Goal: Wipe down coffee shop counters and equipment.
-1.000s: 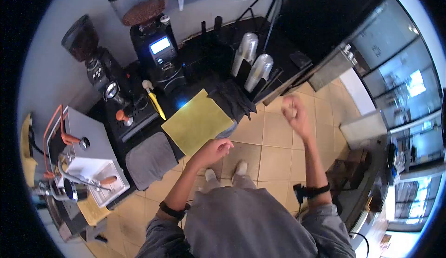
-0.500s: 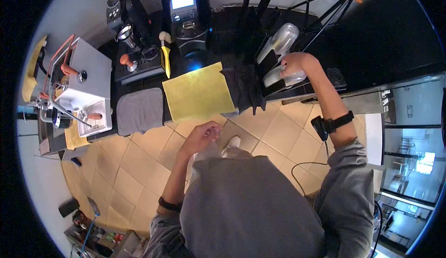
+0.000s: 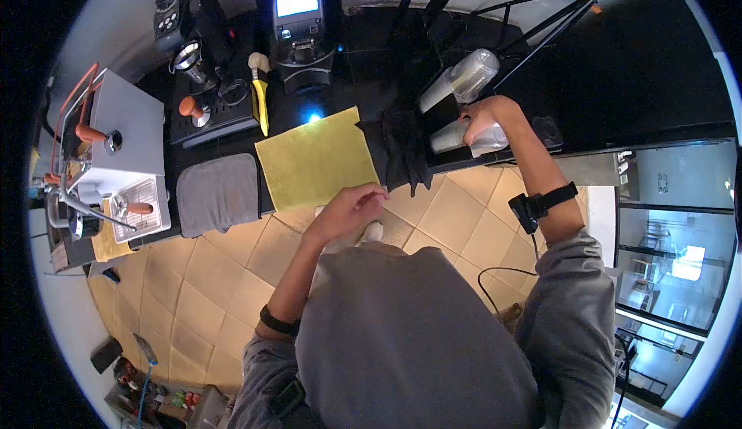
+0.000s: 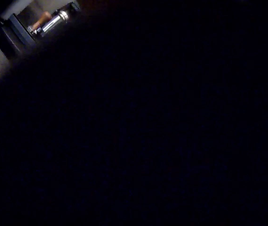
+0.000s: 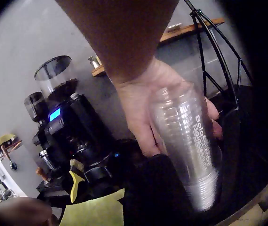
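In the head view my right hand [image 3: 491, 115] grips a stack of clear plastic cups [image 3: 488, 141] at the right of the black counter. The right wrist view shows the fingers and thumb curled round the nested cups [image 5: 185, 136], which carry white print. A second cup stack [image 3: 473, 73] stands just behind. My left hand [image 3: 352, 210] hovers at the counter's front edge by the yellow cloth [image 3: 317, 158], fingers loosely bent, holding nothing. The left wrist view is mostly dark.
A grinder with a lit screen [image 3: 297, 4], a yellow-handled brush [image 3: 261, 97], a tamper [image 3: 195, 110] and a grey cloth [image 3: 219, 193] are on the counter. An espresso machine [image 3: 131, 135] stands at left. A black tripod [image 3: 541, 39] rises behind the cups.
My right hand has moved from over the floor onto the front cup stack and grips it. The head view has turned; my left hand stays near the yellow cloth.
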`<action>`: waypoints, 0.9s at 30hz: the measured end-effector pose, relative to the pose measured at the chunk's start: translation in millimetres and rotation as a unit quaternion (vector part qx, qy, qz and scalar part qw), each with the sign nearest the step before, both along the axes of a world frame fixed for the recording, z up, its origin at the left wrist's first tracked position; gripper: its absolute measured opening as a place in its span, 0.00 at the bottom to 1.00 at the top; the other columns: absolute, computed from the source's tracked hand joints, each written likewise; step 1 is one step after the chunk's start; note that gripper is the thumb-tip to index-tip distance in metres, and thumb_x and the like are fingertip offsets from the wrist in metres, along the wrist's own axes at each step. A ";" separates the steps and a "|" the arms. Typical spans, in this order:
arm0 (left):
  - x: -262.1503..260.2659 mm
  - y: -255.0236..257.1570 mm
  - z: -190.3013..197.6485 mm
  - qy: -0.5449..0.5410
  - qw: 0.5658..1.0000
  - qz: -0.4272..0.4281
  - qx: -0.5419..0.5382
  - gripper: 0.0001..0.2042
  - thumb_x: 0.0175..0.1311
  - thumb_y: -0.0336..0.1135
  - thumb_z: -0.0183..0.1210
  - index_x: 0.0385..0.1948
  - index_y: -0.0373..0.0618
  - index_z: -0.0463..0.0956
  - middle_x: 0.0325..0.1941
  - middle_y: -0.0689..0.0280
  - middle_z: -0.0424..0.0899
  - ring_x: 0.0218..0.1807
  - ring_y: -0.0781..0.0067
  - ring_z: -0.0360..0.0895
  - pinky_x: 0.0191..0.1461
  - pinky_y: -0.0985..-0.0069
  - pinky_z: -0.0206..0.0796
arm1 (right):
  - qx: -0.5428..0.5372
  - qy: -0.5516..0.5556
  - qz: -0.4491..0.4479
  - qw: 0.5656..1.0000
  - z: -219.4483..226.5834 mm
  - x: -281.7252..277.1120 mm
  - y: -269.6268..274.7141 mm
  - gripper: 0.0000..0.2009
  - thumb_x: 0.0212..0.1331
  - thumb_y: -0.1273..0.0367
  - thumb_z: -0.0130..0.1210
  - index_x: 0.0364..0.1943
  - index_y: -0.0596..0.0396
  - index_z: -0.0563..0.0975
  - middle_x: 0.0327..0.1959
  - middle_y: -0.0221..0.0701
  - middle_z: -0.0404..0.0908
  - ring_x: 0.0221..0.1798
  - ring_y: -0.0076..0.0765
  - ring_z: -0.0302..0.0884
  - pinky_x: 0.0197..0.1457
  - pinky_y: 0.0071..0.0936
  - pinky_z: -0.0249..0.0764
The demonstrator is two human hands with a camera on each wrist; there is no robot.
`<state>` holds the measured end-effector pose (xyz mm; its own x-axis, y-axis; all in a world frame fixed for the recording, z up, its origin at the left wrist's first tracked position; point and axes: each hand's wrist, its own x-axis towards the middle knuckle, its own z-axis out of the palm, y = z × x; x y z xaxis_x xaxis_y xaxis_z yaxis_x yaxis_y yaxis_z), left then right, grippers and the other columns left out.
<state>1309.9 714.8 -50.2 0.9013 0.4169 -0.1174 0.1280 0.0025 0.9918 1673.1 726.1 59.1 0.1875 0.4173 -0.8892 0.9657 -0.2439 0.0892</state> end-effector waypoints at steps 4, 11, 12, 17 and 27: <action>4.2 25.1 5.2 -0.015 0.999 -0.030 0.005 0.08 0.69 0.30 0.52 0.44 0.39 0.76 0.32 0.66 0.80 0.35 0.78 0.76 0.44 0.76 0.70 | 0.013 -0.004 -0.059 0.998 16.2 -13.6 0.2 0.47 0.28 0.50 0.67 0.63 0.52 0.70 0.56 0.48 0.77 0.54 0.50 0.79 0.53 0.39 0.77; 5.1 58.5 2.3 -0.008 0.997 -0.053 -0.060 0.08 0.69 0.30 0.50 0.41 0.39 0.78 0.30 0.65 0.80 0.34 0.77 0.77 0.43 0.76 0.70 | -0.023 -0.008 -0.086 0.996 13.4 -12.6 6.8 0.48 0.27 0.50 0.67 0.62 0.57 0.70 0.57 0.49 0.77 0.55 0.50 0.79 0.54 0.38 0.77; 5.1 62.0 0.0 -0.008 0.997 -0.057 -0.057 0.08 0.69 0.30 0.50 0.41 0.39 0.78 0.30 0.65 0.80 0.34 0.77 0.77 0.43 0.75 0.70 | 0.027 -0.006 -0.069 0.997 -0.6 2.0 -0.9 0.48 0.27 0.50 0.68 0.62 0.58 0.70 0.57 0.49 0.77 0.55 0.50 0.78 0.56 0.38 0.76; 2.5 71.6 -13.6 -0.026 0.995 -0.081 -0.049 0.10 0.73 0.35 0.50 0.42 0.39 0.77 0.30 0.67 0.80 0.33 0.78 0.77 0.43 0.76 0.72 | 0.024 -0.015 -0.098 0.995 8.4 -9.7 -2.4 0.49 0.27 0.50 0.68 0.62 0.60 0.70 0.58 0.49 0.76 0.58 0.51 0.77 0.60 0.36 0.73; 9.8 78.5 -11.3 -0.025 0.993 -0.091 -0.078 0.09 0.72 0.33 0.51 0.42 0.38 0.77 0.32 0.66 0.81 0.35 0.79 0.79 0.43 0.77 0.71 | 0.072 -0.003 -0.091 0.993 12.0 -8.4 -6.7 0.50 0.29 0.52 0.69 0.64 0.59 0.67 0.63 0.47 0.73 0.63 0.51 0.72 0.65 0.37 0.69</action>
<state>1319.7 793.3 -61.5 0.9663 0.2272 -0.1213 0.0915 0.1374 0.9863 1664.6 719.4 71.2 0.2767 0.4992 -0.8211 0.9036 -0.4259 0.0456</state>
